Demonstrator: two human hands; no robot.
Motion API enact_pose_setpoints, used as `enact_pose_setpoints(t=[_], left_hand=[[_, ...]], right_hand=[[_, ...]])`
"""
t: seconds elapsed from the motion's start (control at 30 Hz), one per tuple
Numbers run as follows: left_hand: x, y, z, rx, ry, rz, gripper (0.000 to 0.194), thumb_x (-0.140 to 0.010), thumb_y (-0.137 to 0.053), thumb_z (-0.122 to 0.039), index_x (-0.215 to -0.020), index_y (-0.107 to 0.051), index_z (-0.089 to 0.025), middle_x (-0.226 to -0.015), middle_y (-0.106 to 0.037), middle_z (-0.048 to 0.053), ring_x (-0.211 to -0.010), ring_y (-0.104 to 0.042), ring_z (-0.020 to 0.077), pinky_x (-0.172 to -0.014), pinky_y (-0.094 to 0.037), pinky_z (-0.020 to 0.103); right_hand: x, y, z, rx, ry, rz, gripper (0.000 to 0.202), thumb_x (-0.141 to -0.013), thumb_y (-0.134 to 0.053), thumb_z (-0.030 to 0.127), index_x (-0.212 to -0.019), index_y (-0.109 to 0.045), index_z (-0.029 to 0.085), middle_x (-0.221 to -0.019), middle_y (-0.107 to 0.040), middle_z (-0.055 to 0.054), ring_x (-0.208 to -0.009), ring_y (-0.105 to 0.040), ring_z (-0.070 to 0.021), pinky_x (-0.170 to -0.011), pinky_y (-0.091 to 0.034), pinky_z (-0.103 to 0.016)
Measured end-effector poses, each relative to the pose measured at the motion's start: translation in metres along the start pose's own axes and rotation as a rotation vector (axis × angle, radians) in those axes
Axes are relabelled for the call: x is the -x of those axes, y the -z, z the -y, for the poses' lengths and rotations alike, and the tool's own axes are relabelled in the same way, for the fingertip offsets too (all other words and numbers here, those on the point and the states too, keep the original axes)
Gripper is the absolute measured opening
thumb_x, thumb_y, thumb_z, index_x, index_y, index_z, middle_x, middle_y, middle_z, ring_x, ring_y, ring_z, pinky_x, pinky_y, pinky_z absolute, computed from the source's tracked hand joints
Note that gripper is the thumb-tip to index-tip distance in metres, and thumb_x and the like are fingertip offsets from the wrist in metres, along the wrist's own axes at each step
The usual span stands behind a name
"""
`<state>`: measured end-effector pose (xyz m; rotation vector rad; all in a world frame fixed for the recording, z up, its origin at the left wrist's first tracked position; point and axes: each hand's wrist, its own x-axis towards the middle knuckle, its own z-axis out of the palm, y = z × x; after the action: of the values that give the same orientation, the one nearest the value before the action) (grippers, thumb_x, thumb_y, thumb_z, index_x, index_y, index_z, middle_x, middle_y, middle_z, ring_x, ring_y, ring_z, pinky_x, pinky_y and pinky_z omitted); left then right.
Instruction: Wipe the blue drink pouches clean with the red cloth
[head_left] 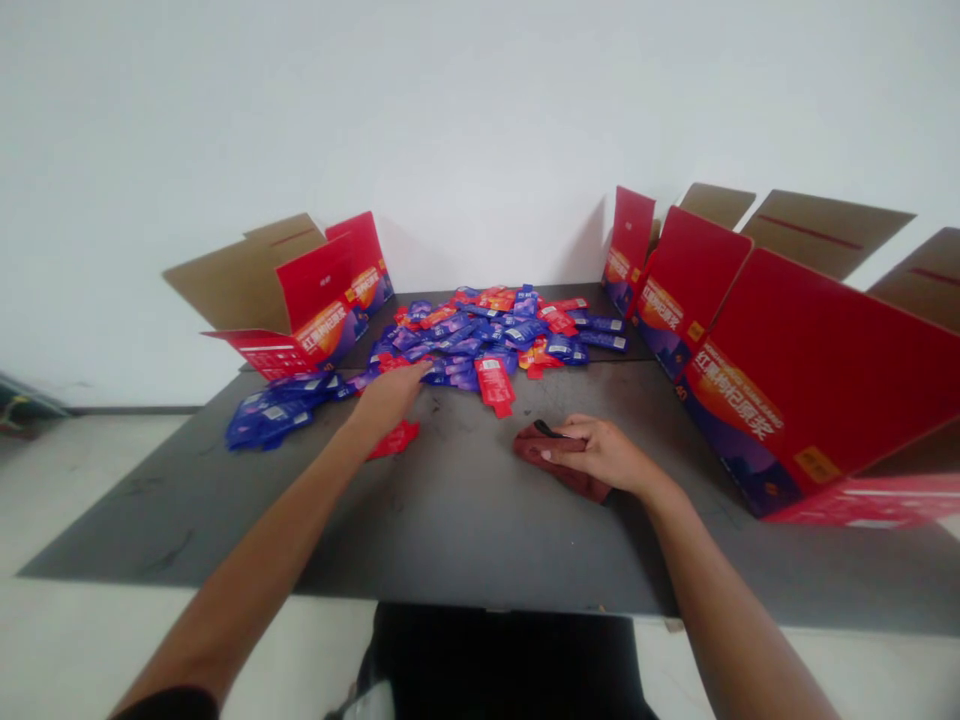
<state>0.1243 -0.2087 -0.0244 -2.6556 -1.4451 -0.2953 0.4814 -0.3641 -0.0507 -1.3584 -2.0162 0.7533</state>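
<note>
1. Here's the brown cloth (pixel 574 482), bunched on the table just right of the frame's centre, a black strip (pixel 546 430) showing along its upper edge.
2. And the right hand (pixel 606 455) is clamped on that cloth, thumb on the near side, fingers curled over it, forearm running down to the lower right.
3. Over to the left hand (pixel 390 398), left of centre, reaching up to the front edge of the pile of packets (pixel 461 335); whether its fingers pinch one or lie apart, I cannot tell.
4. Right below that hand, a red packet (pixel 395 440) lies flat, partly covered by the wrist.
5. What a heap in the upper middle: blue-purple and red packets overlapping, one red-and-white packet (pixel 495 385) jutting out towards the centre.
6. Further left, a cluster of blue packets (pixel 270 415) sits in front of the red printed boxes (pixel 322 325), flaps raised.
7. Out on the right, a row of larger-looking red boxes (pixel 757 400) runs towards the frame's edge.
8. Beneath it all, the grey table (pixel 465 530); behind, a pale wall (pixel 480 130).
</note>
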Motion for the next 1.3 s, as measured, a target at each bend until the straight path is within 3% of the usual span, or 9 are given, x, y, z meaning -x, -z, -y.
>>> enact_pose_setpoints(t=[0.17,0.27,0.37,0.5,0.7,0.9,1.03,1.17,1.3], left_hand=[[0.077,0.010,-0.047,0.089,-0.227,-0.041,0.050,-0.101,-0.043,-0.012,-0.150,-0.050,-0.017,-0.148,-0.061,0.010,-0.133,-0.061,0.0221,-0.115,-0.046,0.039],[0.122,0.005,-0.082,0.122,-0.434,-0.021,0.048,-0.103,-0.040,-0.010,-0.147,-0.053,-0.022,-0.150,-0.059,0.006,-0.135,-0.059,0.0181,-0.114,-0.046,0.037],[0.148,-0.007,-0.109,0.110,-0.571,-0.061,0.045,-0.105,-0.040,-0.012,-0.146,-0.054,-0.022,-0.153,-0.056,0.005,-0.142,-0.052,0.0201,-0.112,-0.048,0.039],[0.154,-0.019,-0.124,0.137,-0.561,-0.067,0.045,-0.104,-0.042,-0.011,-0.146,-0.055,-0.022,-0.154,-0.055,0.005,-0.145,-0.049,0.0206,-0.112,-0.047,0.038],[0.171,-0.011,-0.143,0.137,-0.489,-0.032,0.062,-0.097,-0.046,-0.002,-0.154,-0.045,-0.025,-0.165,-0.040,0.006,-0.156,-0.029,0.0261,-0.121,-0.039,0.049],[0.199,-0.019,-0.179,0.236,-0.343,-0.177,0.040,-0.102,-0.056,-0.025,-0.141,-0.060,-0.020,-0.145,-0.058,0.014,-0.134,-0.054,0.0282,-0.108,-0.052,0.046],[0.202,-0.022,-0.185,0.256,-0.312,-0.215,0.041,-0.102,-0.059,-0.041,-0.137,-0.063,-0.020,-0.140,-0.063,0.012,-0.128,-0.059,0.0274,-0.105,-0.054,0.044],[0.204,-0.026,-0.184,0.278,-0.312,-0.270,0.040,-0.103,-0.057,-0.043,-0.134,-0.064,-0.018,-0.137,-0.067,0.009,-0.126,-0.062,0.0261,-0.104,-0.055,0.042],[0.210,-0.034,-0.185,0.284,-0.304,-0.351,0.034,-0.105,-0.053,-0.036,-0.129,-0.067,-0.016,-0.133,-0.070,0.010,-0.124,-0.064,0.0253,-0.103,-0.056,0.039]], right_hand=[[0.002,0.005,-0.007,0.079,-0.006,-0.131,0.040,-0.093,-0.066,0.058,-0.115,-0.079,0.027,-0.091,-0.064,-0.003,-0.084,-0.062,-0.0182,-0.074,-0.045,-0.028],[0.004,0.009,-0.013,0.143,-0.023,-0.207,0.039,-0.092,-0.067,0.058,-0.107,-0.081,0.025,-0.088,-0.064,-0.004,-0.081,-0.062,-0.0186,-0.072,-0.045,-0.029],[0.005,0.011,-0.016,0.173,-0.040,-0.256,0.039,-0.090,-0.069,0.058,-0.104,-0.081,0.024,-0.086,-0.064,-0.003,-0.079,-0.062,-0.0183,-0.070,-0.044,-0.029],[0.005,0.010,-0.020,0.164,-0.046,-0.284,0.042,-0.088,-0.071,0.059,-0.109,-0.081,0.023,-0.087,-0.065,-0.003,-0.080,-0.063,-0.0185,-0.070,-0.045,-0.030],[0.006,0.008,-0.023,0.159,-0.027,-0.296,0.040,-0.090,-0.070,0.057,-0.114,-0.080,0.026,-0.090,-0.065,-0.004,-0.082,-0.063,-0.0192,-0.073,-0.047,-0.030],[0.006,0.005,-0.022,0.212,0.024,-0.347,0.037,-0.093,-0.068,0.055,-0.111,-0.080,0.025,-0.092,-0.065,-0.005,-0.082,-0.064,-0.0193,-0.071,-0.047,-0.031],[0.002,0.002,-0.017,0.259,0.047,-0.453,0.032,-0.096,-0.064,0.049,-0.108,-0.079,0.024,-0.093,-0.064,-0.006,-0.084,-0.064,-0.0200,-0.073,-0.048,-0.032],[0.000,-0.004,0.012,0.312,0.182,-0.521,0.028,-0.098,-0.062,0.042,-0.115,-0.073,0.022,-0.107,-0.065,-0.009,-0.099,-0.063,-0.0251,-0.087,-0.050,-0.038],[0.015,-0.035,0.066,0.362,0.330,-0.293,0.030,-0.102,-0.057,0.036,-0.125,-0.067,0.022,-0.119,-0.064,-0.012,-0.106,-0.060,-0.0254,-0.093,-0.048,-0.040]])
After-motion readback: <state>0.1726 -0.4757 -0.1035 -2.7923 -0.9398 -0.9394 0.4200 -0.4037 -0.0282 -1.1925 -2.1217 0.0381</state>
